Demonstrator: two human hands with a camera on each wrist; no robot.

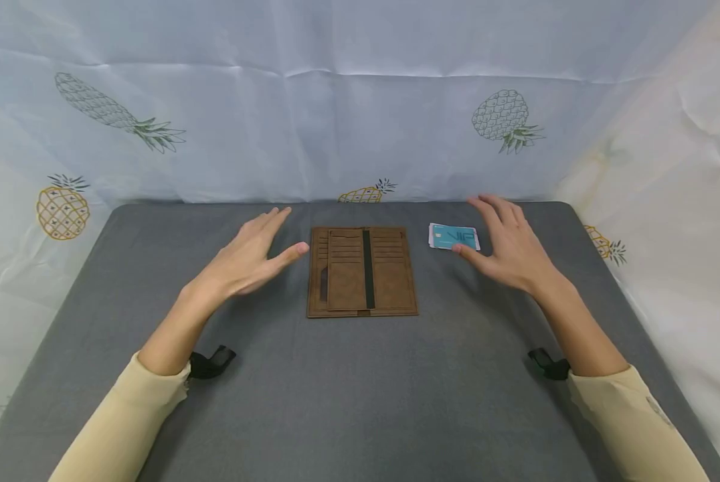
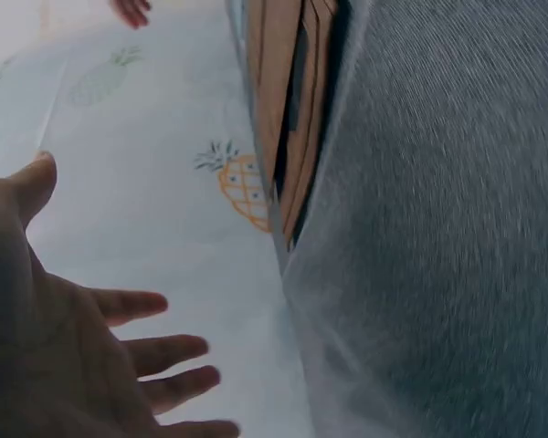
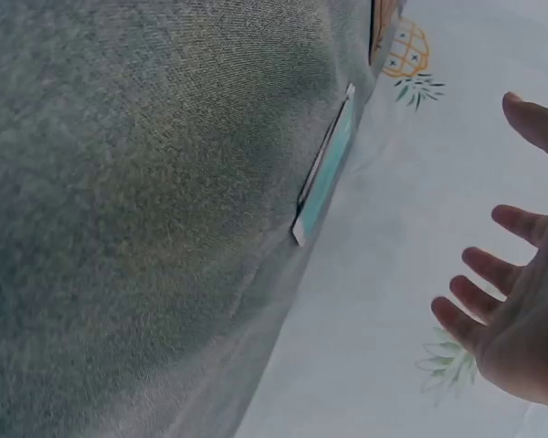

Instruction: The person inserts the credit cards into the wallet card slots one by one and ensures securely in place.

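Observation:
A brown wallet (image 1: 390, 284) lies unfolded on the grey table, its card slots facing up and a dark strip running down its middle. To its right rests a small stack of cards (image 1: 447, 234), the top one blue with "VIP" on it. My left hand (image 1: 242, 258) hovers to the left of the wallet, fingers spread and holding nothing. My right hand (image 1: 507, 244) is over the right side of the cards, its thumb overlapping their lower edge in the head view. In the right wrist view the card stack (image 3: 327, 173) appears edge-on, apart from the fingers.
The grey table (image 1: 360, 402) reaches back to a white curtain (image 1: 336, 134) printed with pineapples. More white cloth (image 1: 691, 201) hangs along the right side. A black strap (image 1: 212, 363) sits at the left wrist and another strap (image 1: 549, 365) at the right.

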